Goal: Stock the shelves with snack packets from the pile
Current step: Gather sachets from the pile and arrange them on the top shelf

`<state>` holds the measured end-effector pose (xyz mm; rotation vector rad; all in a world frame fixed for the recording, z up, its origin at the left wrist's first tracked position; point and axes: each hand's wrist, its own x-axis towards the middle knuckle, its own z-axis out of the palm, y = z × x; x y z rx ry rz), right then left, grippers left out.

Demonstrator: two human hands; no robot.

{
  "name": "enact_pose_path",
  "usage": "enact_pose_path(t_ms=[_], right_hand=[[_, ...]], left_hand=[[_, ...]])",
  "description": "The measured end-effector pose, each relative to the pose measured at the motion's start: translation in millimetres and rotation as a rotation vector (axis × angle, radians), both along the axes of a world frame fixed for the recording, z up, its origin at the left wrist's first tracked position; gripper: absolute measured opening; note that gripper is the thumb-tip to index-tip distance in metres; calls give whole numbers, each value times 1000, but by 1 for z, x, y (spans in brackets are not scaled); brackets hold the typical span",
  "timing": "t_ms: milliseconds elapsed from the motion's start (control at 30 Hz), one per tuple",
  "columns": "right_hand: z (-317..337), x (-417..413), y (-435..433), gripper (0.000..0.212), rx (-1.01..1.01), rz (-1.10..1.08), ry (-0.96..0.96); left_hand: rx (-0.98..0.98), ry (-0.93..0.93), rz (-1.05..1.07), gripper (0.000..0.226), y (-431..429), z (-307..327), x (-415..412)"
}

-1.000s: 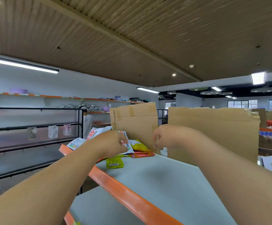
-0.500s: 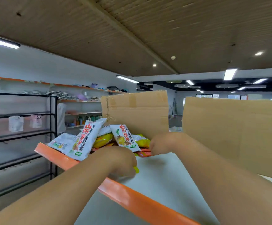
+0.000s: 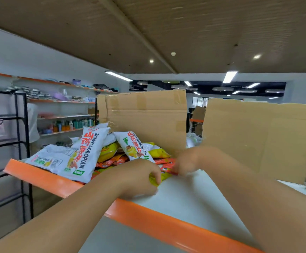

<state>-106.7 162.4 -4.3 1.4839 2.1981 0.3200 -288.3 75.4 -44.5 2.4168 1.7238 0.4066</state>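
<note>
Snack packets (image 3: pixel 86 157) lie heaped at the left end of the orange-edged shelf (image 3: pixel 148 216), white ones on top. Just right of the heap, the left hand (image 3: pixel 137 178) rests on the shelf, its fingers curled round a yellow-green packet (image 3: pixel 160 177). Beside it, the right hand (image 3: pixel 187 161) is blurred at a red packet (image 3: pixel 166 168); whether its fingers grip it cannot be told. Cardboard sheets (image 3: pixel 148 115) stand behind.

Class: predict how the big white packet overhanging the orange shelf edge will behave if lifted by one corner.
The white packet looks puffy, so probably light for its size. Its glossy film may be slippery. It overhangs the orange edge, so a nudge could tip it off.
</note>
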Motion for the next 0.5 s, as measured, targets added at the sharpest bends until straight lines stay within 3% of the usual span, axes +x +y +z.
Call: enact_pose_path(t_ms=[167, 300, 500], right_hand=[[23, 48, -23, 49, -44, -198, 39], [14, 77, -23, 44, -53, -197, 180], [-9, 88, -19, 62, -95, -178, 438]], left_hand=[[-21, 19, -55, 43, 14, 2, 15], [-13, -5, -67, 44, 39, 5, 32], [169, -304, 42, 12, 72, -4, 42]])
